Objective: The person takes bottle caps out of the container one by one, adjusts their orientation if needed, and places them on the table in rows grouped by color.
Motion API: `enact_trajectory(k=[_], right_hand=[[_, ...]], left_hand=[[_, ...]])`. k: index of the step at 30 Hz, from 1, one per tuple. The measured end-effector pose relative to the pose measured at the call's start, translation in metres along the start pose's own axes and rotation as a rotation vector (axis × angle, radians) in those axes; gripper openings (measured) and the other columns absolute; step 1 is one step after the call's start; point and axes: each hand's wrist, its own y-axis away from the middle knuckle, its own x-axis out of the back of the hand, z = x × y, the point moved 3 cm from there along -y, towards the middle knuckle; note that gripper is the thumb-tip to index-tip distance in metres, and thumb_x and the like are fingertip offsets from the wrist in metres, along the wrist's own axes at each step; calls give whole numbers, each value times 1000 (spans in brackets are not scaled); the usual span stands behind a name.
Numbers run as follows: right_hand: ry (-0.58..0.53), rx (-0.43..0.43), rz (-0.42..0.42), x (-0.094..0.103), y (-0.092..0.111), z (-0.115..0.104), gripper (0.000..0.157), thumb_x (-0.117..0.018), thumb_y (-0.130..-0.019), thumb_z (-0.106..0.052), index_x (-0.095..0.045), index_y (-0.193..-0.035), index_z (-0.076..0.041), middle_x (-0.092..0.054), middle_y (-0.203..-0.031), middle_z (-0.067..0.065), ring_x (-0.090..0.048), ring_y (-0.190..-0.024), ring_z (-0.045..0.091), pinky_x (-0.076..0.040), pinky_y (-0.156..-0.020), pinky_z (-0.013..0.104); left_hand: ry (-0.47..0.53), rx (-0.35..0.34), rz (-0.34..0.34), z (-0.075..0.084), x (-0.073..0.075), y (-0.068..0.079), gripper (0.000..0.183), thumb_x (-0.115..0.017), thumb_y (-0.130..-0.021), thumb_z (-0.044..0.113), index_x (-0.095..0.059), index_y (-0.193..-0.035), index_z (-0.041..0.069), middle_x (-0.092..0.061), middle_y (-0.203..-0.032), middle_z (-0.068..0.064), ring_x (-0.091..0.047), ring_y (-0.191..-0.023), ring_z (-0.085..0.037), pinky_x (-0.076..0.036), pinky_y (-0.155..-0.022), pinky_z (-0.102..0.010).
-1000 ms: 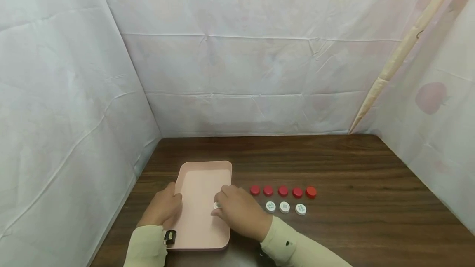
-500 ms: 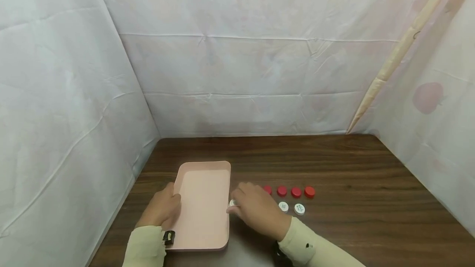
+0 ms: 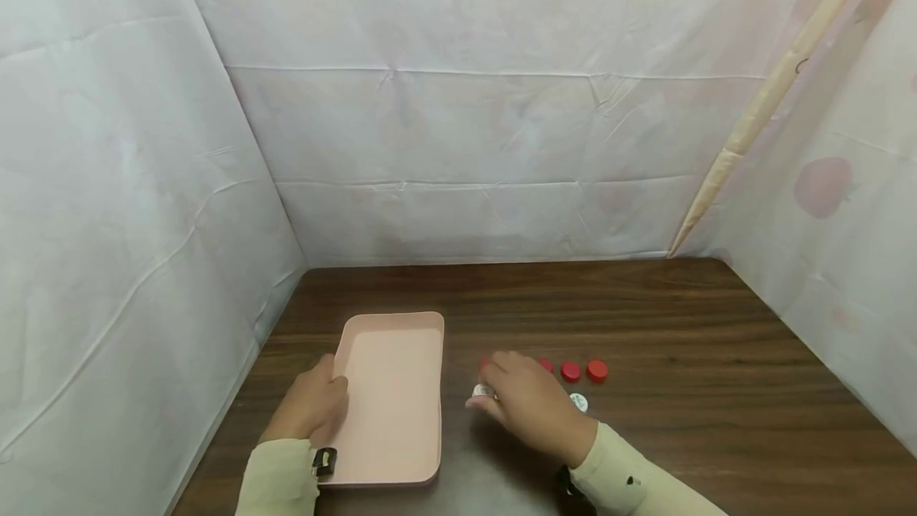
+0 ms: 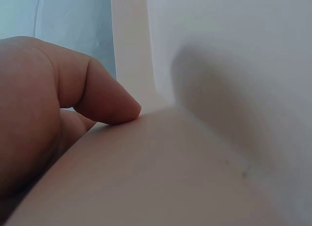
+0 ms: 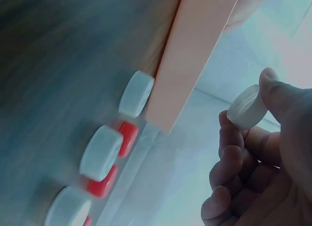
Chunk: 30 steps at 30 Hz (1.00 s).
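Note:
My left hand (image 3: pixel 306 400) grips the left side of a pale pink rectangular tray (image 3: pixel 394 396). In the left wrist view the thumb (image 4: pixel 109 97) presses on the tray's side wall, with the fingers behind it. To the right of the tray, my right hand (image 3: pixel 533 400) pinches a white bottle cap (image 5: pixel 247 107) between thumb and fingertips. That cap is tilted and held above the table in the right wrist view. Under and beside this hand are red bottle caps (image 3: pixel 571 372) in a row, and white caps (image 5: pixel 101 153) nearer me, partly hidden by it.
A dark wood-grain table (image 3: pixel 673 420) carries everything. White cloth walls (image 3: pixel 458 221) stand at its back and sides. The rightmost red cap (image 3: pixel 597 370) and a white cap (image 3: pixel 579 403) lie just beyond the right hand. A black strap (image 3: pixel 325 462) sits at the left wrist.
My right hand has moved right, from over the tray's right side to over the rows of caps, still pinching the white bottle cap. The left hand stays on the tray.

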Motion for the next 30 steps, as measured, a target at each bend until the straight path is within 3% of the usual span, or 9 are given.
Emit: enact_trajectory(k=[4, 8, 17, 30], right_hand=[[-2, -33, -2, 3, 7, 8, 38, -66, -93, -59, -57, -80, -25, -35, -76, -15, -35, -67, 4, -36, -60, 19], [-4, -68, 24, 7, 13, 14, 35, -74, -89, -54, -62, -81, -23, -37, -76, -16, -36, -68, 4, -39, -62, 20], [8, -92, 48, 12, 28, 29, 36, -83, -84, -47, -56, -76, -24, -32, -73, -16, -33, -65, 4, -32, -58, 18], [24, -202, 79, 25, 50, 56, 34, -84, -83, -48, -63, -83, -22, -54, -78, -13, -41, -73, 3, -42, -61, 20]], left_hand=[[-8, -2, 3, 1, 2, 0, 61, -35, -103, 22, -27, -153, -11, -40, -153, -40, -46, -137, -57, -42, -108, -72], [-18, -7, 9, 1, 3, 1, 61, -36, -102, 21, -27, -153, -12, -40, -153, -40, -47, -137, -56, -42, -108, -72], [-26, -7, 12, 0, 2, -1, 61, -36, -103, 22, -28, -153, -11, -41, -152, -39, -47, -137, -56, -43, -107, -71], [-21, -3, 14, 2, 0, -1, 61, -36, -103, 22, -28, -153, -11, -42, -152, -39, -48, -136, -56, -43, -107, -71]])
